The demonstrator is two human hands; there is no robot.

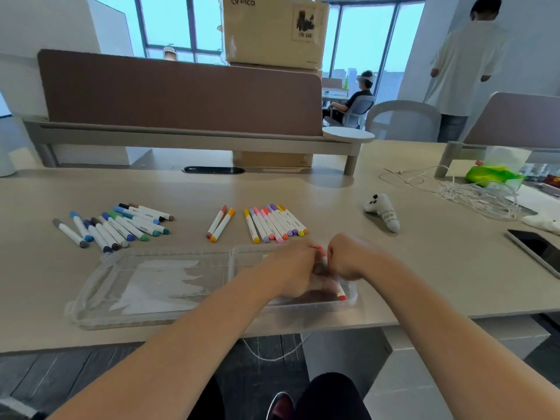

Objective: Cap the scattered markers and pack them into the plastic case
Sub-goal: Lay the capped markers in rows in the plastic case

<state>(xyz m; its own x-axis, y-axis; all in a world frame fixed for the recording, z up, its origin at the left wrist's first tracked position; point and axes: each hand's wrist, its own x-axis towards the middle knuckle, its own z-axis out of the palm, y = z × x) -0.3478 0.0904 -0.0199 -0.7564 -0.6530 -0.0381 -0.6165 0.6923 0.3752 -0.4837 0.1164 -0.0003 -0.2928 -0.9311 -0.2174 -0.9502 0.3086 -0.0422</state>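
A clear plastic case (151, 286) lies open near the table's front edge, its lid half to the left. Both hands meet over its right half. My left hand (295, 268) and my right hand (348, 256) both have curled fingers on a red-capped marker (339, 291) that lies along the case's right side. Its red end shows below the hands and a pink-red tip above them. Beyond the case lie three groups of capped markers: blue, green and grey ones (118, 225) at the left, two orange-brown ones (220, 223) in the middle, and yellow, pink and purple ones (275, 222) at the right.
A white game controller (383, 212) lies right of the markers. Tangled white cables (472, 192), a green bag (492, 174) and a dark tablet (539, 250) sit at the far right. A brown desk divider (181, 95) and a cardboard box (274, 30) stand behind.
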